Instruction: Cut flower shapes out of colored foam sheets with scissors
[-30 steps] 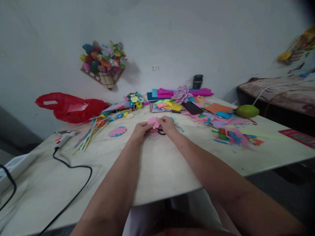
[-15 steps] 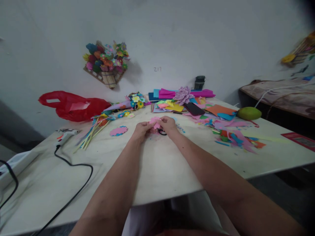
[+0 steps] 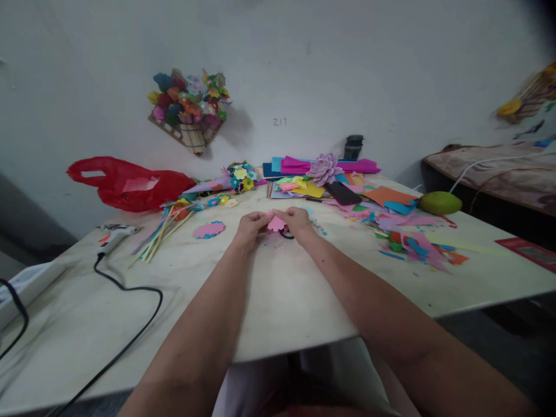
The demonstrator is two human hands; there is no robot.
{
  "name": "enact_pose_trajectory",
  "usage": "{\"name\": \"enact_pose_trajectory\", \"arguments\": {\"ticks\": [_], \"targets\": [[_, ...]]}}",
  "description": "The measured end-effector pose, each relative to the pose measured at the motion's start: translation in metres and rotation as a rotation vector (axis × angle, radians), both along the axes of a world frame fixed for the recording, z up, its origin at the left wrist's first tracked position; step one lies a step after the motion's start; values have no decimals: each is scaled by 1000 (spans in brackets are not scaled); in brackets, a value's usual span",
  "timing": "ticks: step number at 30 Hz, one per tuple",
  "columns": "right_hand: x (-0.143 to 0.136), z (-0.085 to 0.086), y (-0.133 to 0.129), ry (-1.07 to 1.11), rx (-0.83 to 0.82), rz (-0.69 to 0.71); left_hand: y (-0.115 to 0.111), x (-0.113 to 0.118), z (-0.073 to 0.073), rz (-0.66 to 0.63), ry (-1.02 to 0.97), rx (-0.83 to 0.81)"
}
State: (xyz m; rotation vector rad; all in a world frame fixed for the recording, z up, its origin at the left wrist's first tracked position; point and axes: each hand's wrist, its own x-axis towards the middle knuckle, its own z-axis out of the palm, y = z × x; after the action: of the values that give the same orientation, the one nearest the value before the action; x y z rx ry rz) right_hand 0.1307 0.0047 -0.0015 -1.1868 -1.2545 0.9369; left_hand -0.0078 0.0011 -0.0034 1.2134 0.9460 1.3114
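Clamps one pink cutout (image 3: 277,223) in left hand (image 3: 251,227) and right hand (image 3: 299,222), fingers closed on its edges; shows one black loop (image 3: 286,234) at its four o'clock, one pink-and-blue disc (image 3: 208,230) at nine.

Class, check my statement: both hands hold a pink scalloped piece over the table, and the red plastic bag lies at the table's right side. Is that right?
Not quite: the head view shows the red plastic bag at the left side of the table, not the right. The rest stands.
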Motion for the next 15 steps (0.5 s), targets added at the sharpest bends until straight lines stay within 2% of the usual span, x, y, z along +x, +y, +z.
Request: {"name": "enact_pose_trajectory", "arguments": {"ticks": [8,15], "targets": [[6,4,-4,207,-107,212,0,0,2,88,-38,4],[12,-2,2,235,-40,338,3,-3,0,136,-99,-1]]}}
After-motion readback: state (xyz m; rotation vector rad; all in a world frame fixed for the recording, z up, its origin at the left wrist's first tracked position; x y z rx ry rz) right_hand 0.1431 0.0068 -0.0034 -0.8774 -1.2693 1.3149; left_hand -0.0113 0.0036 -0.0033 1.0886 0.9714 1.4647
